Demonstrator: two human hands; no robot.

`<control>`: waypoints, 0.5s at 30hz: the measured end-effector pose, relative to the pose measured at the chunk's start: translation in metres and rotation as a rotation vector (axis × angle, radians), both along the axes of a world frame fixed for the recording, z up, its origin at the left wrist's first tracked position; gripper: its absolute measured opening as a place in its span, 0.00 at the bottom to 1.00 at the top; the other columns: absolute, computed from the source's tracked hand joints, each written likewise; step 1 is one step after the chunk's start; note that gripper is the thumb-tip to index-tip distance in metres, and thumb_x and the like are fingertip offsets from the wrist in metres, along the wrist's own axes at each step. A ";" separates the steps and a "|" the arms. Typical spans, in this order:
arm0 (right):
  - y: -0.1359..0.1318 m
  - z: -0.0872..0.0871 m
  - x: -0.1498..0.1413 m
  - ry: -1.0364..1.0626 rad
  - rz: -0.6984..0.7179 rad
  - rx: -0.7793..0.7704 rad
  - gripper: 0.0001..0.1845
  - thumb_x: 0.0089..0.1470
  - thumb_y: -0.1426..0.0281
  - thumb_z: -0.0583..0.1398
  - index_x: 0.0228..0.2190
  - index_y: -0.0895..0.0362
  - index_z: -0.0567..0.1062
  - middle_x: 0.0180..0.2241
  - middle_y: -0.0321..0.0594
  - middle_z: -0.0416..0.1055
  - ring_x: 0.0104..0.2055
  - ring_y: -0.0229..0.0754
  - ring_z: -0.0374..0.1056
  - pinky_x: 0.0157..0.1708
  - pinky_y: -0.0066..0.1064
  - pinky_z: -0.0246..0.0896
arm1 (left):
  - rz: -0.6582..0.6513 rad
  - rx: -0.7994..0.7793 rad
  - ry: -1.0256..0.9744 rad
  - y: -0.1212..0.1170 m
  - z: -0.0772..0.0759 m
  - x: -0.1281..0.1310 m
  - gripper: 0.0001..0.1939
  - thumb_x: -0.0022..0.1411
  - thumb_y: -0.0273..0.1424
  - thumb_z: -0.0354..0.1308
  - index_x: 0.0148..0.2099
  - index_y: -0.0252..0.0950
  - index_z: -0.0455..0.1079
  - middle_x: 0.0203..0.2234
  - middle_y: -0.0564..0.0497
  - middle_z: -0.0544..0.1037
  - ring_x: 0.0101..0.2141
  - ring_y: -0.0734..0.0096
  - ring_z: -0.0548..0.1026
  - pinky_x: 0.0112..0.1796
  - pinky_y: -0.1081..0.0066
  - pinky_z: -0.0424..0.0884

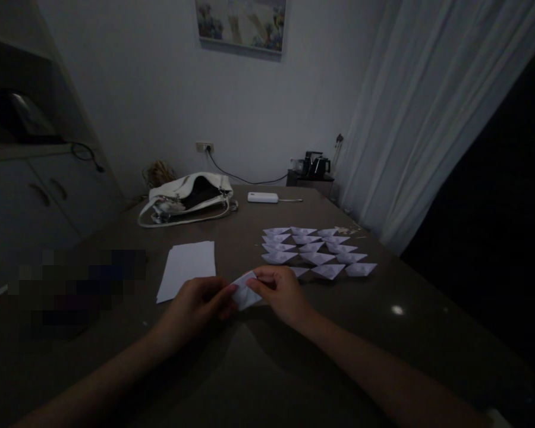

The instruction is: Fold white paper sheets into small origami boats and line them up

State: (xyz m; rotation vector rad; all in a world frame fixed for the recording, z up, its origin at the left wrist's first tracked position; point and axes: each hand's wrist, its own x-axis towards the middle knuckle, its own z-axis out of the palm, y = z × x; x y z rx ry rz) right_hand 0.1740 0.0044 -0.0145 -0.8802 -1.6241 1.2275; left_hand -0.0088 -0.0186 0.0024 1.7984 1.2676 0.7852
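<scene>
Between my two hands, just above the dark table [267, 356], is a small piece of folded white paper [246, 292]. My left hand [205, 300] pinches its left side with thumb and fingers. On the right side, my right hand [279, 291] grips it, thumb on the near face. Just beyond my right hand sit several white paper boats [316, 258] in rows; my fingers partly hide one in the nearest row. A stack of white paper sheets [188, 264] lies flat beyond my left hand.
A white handbag [185, 193] gapes open at the back left. A white power bank [263, 197] with a short cable lies at the back. Small scraps [348, 230] lie by the table's right edge. Behind are a black kettle [317, 165] and a curtain [383, 107].
</scene>
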 end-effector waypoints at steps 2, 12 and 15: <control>0.001 0.000 0.001 0.023 0.025 -0.048 0.12 0.49 0.64 0.62 0.31 0.61 0.77 0.28 0.41 0.75 0.28 0.39 0.70 0.28 0.28 0.62 | -0.024 -0.018 -0.031 -0.001 0.001 -0.001 0.21 0.58 0.46 0.53 0.27 0.32 0.70 0.19 0.51 0.75 0.21 0.69 0.71 0.24 0.74 0.65; 0.003 0.003 0.003 0.092 0.066 -0.255 0.15 0.41 0.60 0.66 0.23 0.61 0.75 0.22 0.37 0.72 0.22 0.33 0.65 0.24 0.25 0.58 | -0.050 -0.212 -0.222 0.004 0.000 0.000 0.22 0.54 0.48 0.56 0.27 0.32 0.69 0.19 0.50 0.76 0.19 0.73 0.69 0.22 0.75 0.65; 0.003 0.002 0.002 0.080 0.049 -0.237 0.14 0.41 0.62 0.66 0.22 0.61 0.75 0.21 0.36 0.71 0.22 0.33 0.64 0.24 0.24 0.56 | -0.075 -0.254 -0.153 0.003 -0.004 0.002 0.23 0.54 0.50 0.55 0.26 0.32 0.68 0.17 0.52 0.74 0.16 0.76 0.67 0.18 0.77 0.60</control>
